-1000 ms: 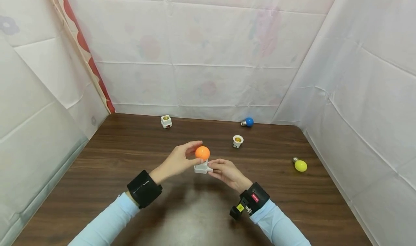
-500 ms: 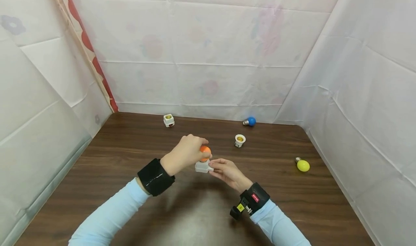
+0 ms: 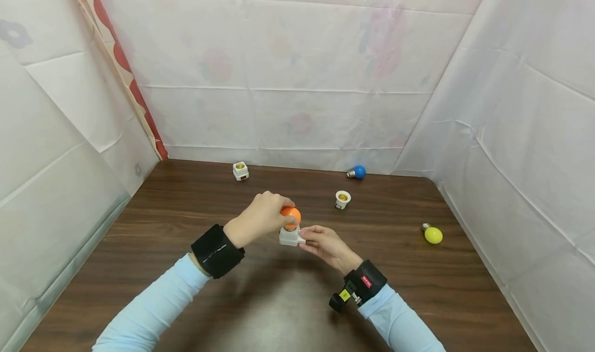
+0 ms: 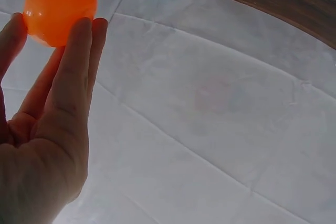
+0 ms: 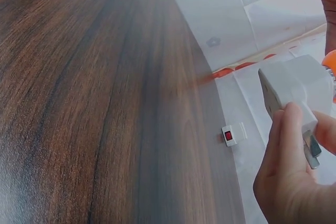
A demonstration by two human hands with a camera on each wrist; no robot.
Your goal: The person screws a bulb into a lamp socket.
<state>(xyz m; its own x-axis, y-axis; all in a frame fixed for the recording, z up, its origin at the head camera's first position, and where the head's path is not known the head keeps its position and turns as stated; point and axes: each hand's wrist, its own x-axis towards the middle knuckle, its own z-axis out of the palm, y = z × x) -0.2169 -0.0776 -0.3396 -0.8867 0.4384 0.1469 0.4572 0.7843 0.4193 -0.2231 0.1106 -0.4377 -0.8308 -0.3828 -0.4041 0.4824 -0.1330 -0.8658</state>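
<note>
An orange light bulb (image 3: pixel 291 216) stands upright in a white plug-in lamp socket (image 3: pixel 289 237) near the middle of the table, its metal base partly visible at the socket's mouth. My left hand (image 3: pixel 262 218) holds the bulb from above, thumb and fingertips around its globe. In the left wrist view the fingers touch the sides of the orange bulb (image 4: pixel 60 11). My right hand (image 3: pixel 327 246) pinches the socket at its right side. The right wrist view shows the white socket body (image 5: pixel 296 82) between thumb and fingers, with metal prongs (image 5: pixel 312 150) beside them.
Toward the back left sits a square white socket (image 3: pixel 240 171) with a red switch. A round white socket (image 3: pixel 342 200) stands right of the hands. The blue bulb (image 3: pixel 359 172) lies by the back edge, the yellow bulb (image 3: pixel 433 235) at the right. White sheets surround the table.
My left hand has turned over the orange bulb, its wrist rising to the right, then has shifted slightly back left. The right hand keeps its hold on the socket.
</note>
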